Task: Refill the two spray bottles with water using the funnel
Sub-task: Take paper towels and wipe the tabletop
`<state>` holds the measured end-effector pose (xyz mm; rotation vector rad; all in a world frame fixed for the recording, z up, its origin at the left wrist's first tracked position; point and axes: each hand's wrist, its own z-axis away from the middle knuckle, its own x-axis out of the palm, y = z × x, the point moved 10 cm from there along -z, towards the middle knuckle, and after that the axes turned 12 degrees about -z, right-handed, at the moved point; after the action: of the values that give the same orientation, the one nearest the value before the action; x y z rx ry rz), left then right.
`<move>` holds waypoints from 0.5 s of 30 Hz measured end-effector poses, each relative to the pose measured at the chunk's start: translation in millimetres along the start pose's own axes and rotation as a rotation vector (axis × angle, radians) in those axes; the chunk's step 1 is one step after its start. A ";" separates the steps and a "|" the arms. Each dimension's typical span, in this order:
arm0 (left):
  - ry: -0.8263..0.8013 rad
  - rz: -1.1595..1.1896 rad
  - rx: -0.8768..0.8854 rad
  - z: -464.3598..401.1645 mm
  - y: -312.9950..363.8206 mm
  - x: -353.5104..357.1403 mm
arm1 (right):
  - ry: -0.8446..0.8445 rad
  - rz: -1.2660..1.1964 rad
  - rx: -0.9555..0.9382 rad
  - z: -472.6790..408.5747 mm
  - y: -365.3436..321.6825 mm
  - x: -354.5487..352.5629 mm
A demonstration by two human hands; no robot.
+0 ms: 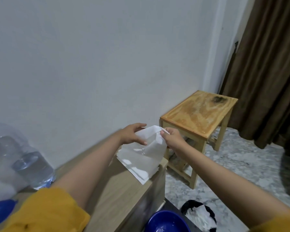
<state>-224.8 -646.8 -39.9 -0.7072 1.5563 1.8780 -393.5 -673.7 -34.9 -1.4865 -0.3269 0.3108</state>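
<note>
Both hands on a white paper sheet (151, 141) lifted off a stack of sheets (141, 163): left hand (132, 135) with fingers spread loosely round its left side, right hand (172, 137) pinching the top right corner. Stack lies at the counter (117, 186) end. Wooden stool (199, 114) just beyond. Big water jug (15, 156) far left. Blue bowl (167, 221) below. Spray bottles, funnel: can't identify either.
</note>
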 end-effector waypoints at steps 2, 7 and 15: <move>-0.053 0.052 0.019 -0.2 10.1 7.3 | -0.001 0.009 -0.021 -0.3 -3.7 2.3; -0.058 0.023 0.040 3.6 27.4 3.8 | 0.043 0.038 -0.066 -1.1 -12.3 0.6; -0.011 -0.062 -0.023 14.7 28.5 -33.8 | 0.107 0.024 -0.179 -3.7 -26.5 -9.5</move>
<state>-223.0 -639.9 6.1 -0.7460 1.4916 1.8542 -400.6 -682.5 -8.8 -1.6771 -0.2563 0.2252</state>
